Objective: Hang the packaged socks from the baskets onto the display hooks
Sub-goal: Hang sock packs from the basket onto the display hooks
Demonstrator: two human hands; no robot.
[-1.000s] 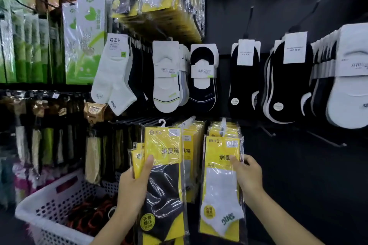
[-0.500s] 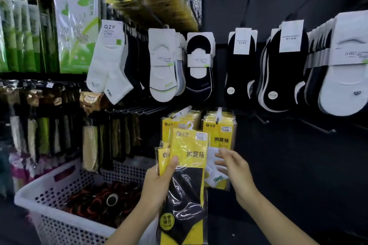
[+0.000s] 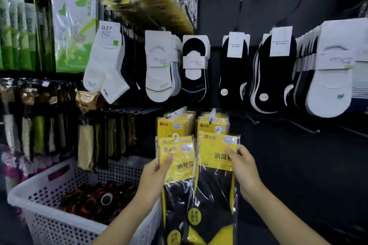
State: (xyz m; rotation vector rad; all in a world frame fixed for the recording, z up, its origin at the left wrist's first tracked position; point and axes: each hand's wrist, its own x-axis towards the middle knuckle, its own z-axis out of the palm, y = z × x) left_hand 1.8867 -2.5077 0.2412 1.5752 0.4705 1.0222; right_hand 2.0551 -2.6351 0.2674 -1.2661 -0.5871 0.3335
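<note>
Sock packs with yellow headers fill both hands. The left hand [image 3: 153,181] grips a small stack of packs [image 3: 179,167] at its left edge, thumb pressed on the front header and fingers hidden behind. The stack reaches above the hand and hangs well below it. The right hand [image 3: 246,171] pinches 1 single pack [image 3: 214,189] by the right edge of its header, thumb on the front, so the pack lies left of the palm.

Both stand upright, long axis vertical, black socks down, white plastic hangers up, printed faces toward the camera. The single pack overlaps the stack's right edge and sits slightly higher. Its hanger [image 3: 218,129] shows in front of the right row of hung yellow packs [image 3: 207,123], just below that row's display hook [image 3: 213,114]; contact cannot be told. A left row of hung yellow packs [image 3: 173,125] sits behind the stack.

A white perforated basket [image 3: 65,230] stands at lower left beside the left forearm, holding dark red and black items. Above hang white QZF ankle socks [image 3: 103,65] and carded no-show socks [image 3: 159,69]. Bare hooks [image 3: 306,128] jut out to the right.
</note>
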